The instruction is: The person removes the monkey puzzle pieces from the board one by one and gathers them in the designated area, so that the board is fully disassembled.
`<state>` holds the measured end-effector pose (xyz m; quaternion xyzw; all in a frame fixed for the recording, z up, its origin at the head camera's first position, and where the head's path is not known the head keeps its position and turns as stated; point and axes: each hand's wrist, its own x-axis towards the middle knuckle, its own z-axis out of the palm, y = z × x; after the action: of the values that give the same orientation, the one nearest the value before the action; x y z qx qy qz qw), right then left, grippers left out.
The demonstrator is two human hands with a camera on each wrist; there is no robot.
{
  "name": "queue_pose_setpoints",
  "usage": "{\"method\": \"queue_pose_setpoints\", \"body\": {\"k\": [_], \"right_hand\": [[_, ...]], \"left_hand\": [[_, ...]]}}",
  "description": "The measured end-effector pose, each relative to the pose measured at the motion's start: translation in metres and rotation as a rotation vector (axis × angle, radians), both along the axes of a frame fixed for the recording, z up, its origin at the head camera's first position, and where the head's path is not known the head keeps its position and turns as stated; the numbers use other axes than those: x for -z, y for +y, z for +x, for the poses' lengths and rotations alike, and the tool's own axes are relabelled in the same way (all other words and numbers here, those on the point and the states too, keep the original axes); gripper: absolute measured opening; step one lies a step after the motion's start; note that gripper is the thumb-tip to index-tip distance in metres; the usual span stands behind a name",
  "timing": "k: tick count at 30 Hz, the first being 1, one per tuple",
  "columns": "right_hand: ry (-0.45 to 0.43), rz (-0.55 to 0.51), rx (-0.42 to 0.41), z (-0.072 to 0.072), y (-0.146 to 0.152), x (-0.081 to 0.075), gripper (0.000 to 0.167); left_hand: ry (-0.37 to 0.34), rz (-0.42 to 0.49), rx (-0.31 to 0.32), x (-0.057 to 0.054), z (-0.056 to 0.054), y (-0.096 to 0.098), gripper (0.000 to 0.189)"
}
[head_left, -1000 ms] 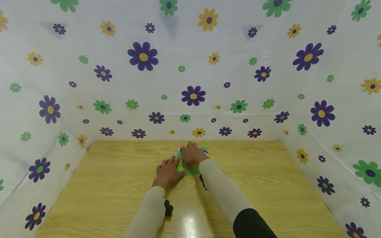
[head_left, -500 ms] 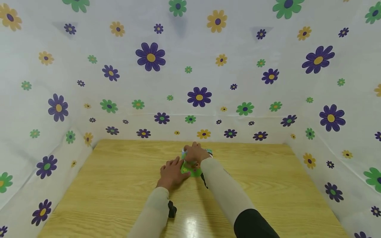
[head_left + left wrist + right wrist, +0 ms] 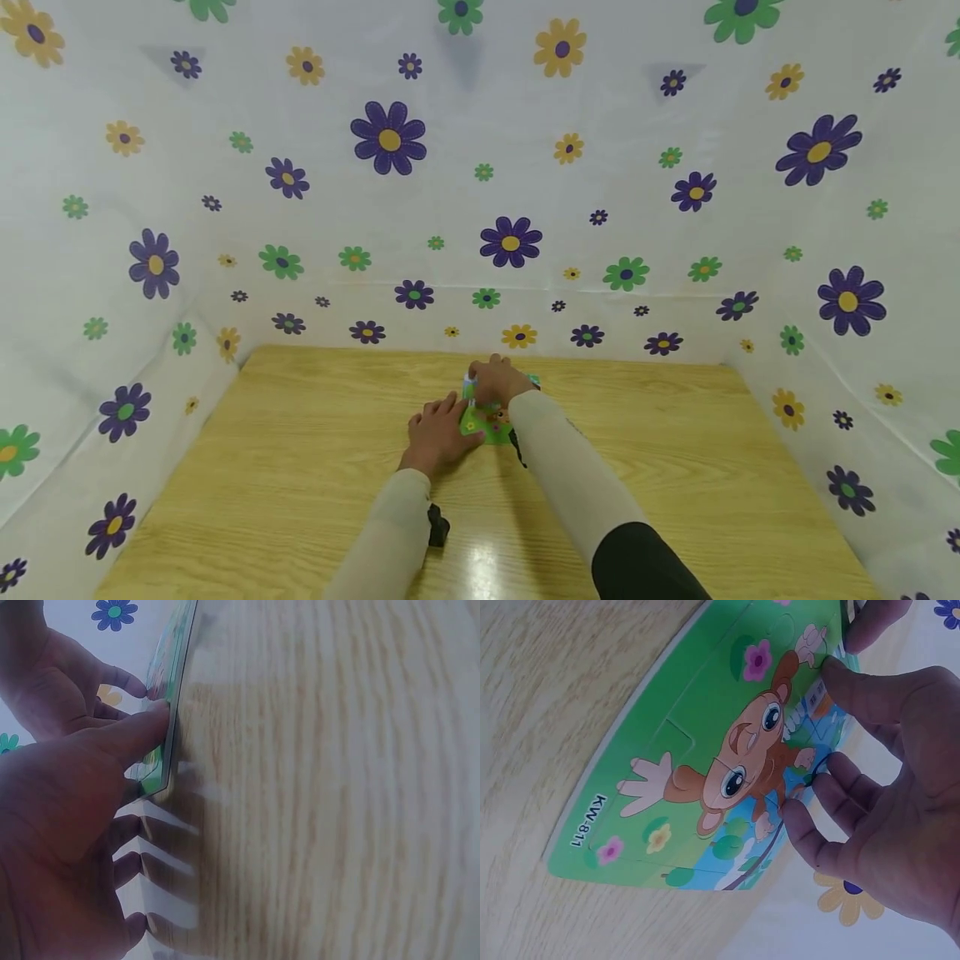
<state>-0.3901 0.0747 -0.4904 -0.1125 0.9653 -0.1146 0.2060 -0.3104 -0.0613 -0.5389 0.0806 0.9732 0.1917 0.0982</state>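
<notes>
A flat jigsaw puzzle board [image 3: 727,761] with a cartoon monkey on green and blue lies on the wooden table, marked KW-811. My left hand [image 3: 435,435] holds its near left corner steady, thumb resting on the board's edge [image 3: 166,750] and the other fingers spread on the tabletop. Over the board's upper part is my right hand [image 3: 501,382]; its bent fingertips and thumb touch the puzzle with a wide gap between them. Near them a small barcode label [image 3: 815,694] shows. The right hand covers part of the puzzle in the head view.
The wooden table [image 3: 315,467] ends at a back wall of white flower-printed cloth [image 3: 435,192], which also hangs on the left and right sides. Black wrist straps [image 3: 438,525] sit on the sleeves.
The head view has shifted slightly, so the scene sits further right. Both hands stay at the puzzle board, the right fingers moving only a little over it.
</notes>
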Motion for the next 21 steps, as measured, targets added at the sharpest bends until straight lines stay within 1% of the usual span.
{"method": "queue_pose_setpoints", "body": {"k": [3, 6, 8, 10, 13, 21], "right_hand": [[0.002, 0.010, -0.012, -0.0010, -0.0011, -0.0026, 0.050], [0.003, 0.023, -0.026, -0.0020, -0.0030, -0.0044, 0.044], [0.001, 0.026, -0.027, -0.0014, -0.0037, -0.0047, 0.044], [0.003, 0.029, -0.021, -0.0010, -0.0044, -0.0046, 0.045], [0.007, 0.032, -0.008, -0.0006, -0.0048, -0.0047, 0.052], [0.016, 0.030, 0.000, -0.0012, -0.0038, -0.0040, 0.055]], "left_hand": [[-0.005, 0.005, 0.002, -0.0012, -0.0003, -0.0003, 0.072], [-0.011, 0.015, -0.003, -0.0014, 0.0000, -0.0006, 0.072], [-0.011, 0.018, -0.004, -0.0007, 0.0006, -0.0001, 0.073], [-0.005, 0.019, -0.008, 0.0005, 0.0002, 0.0004, 0.073], [0.002, 0.017, -0.011, 0.0016, -0.0005, 0.0008, 0.073], [-0.004, 0.003, -0.011, 0.0022, -0.0008, 0.0014, 0.073]]}}
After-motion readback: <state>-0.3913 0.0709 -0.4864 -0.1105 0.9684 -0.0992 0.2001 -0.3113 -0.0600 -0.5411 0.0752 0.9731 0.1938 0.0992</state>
